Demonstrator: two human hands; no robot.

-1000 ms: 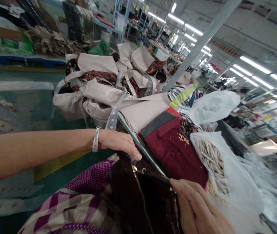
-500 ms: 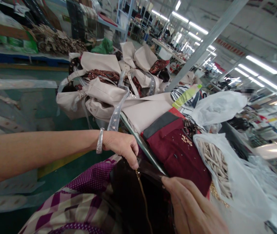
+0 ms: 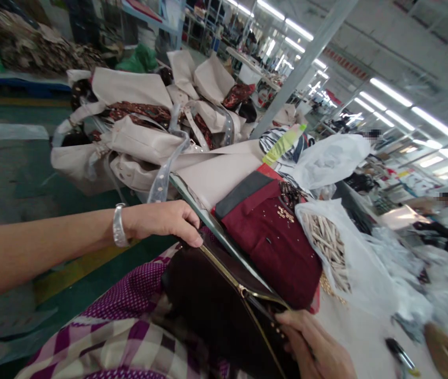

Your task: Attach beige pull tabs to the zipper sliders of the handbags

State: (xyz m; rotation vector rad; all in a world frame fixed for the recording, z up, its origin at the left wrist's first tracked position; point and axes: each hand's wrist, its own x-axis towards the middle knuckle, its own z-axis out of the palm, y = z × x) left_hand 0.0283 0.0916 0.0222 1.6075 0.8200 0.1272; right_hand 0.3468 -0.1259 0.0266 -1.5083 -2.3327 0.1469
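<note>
A dark brown bag (image 3: 216,310) with a gold zipper lies on my lap, over purple checked cloth (image 3: 129,337). My left hand (image 3: 164,221), with a silver bangle on the wrist, pinches the far end of the bag's zipper edge. At the bottom of the view my right hand (image 3: 310,350) grips the near end of that edge, fingers closed on it. The zipper runs taut between the two hands, with its slider (image 3: 242,289) about midway.
A maroon cloth piece (image 3: 275,247) with small gold parts lies on the table beside a clear plastic bag of pale sticks (image 3: 330,247). Beige bags (image 3: 148,142) are heaped beyond. A white plastic bag (image 3: 326,163) and a metal post (image 3: 298,68) stand further back.
My hands have drawn apart along the bag's edge: the left moved left, the right back toward me. The zipper now shows stretched between them. The view shifted left.
</note>
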